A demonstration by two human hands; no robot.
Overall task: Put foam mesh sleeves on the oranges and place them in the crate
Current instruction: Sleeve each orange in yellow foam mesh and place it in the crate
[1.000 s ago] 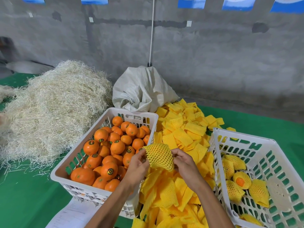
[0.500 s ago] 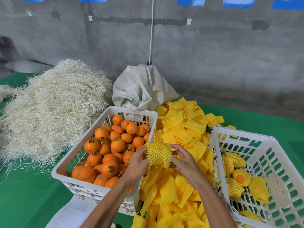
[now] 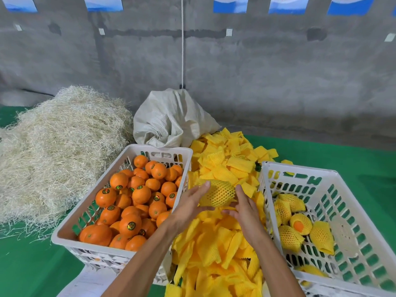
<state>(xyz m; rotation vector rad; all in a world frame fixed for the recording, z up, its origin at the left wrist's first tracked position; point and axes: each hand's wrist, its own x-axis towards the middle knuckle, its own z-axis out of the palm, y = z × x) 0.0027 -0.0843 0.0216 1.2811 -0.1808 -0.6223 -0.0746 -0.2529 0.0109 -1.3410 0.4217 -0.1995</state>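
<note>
While both forearms reach forward, the left hand and right hand, fingers straight, cradle the sleeved orange.

Sleeved orange held between both hands over the foam sleeve pile

Left hand and right hand cradle it with fairly straight fingers, between the orange crate and the right crate holding wrapped fruit.

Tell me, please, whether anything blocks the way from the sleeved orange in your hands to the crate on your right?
Nothing visible does. The sleeved orange sits between the left hand and right hand, above the pile of sleeves. The crate beside it is open-topped, with bare floor among the few wrapped oranges.
</note>
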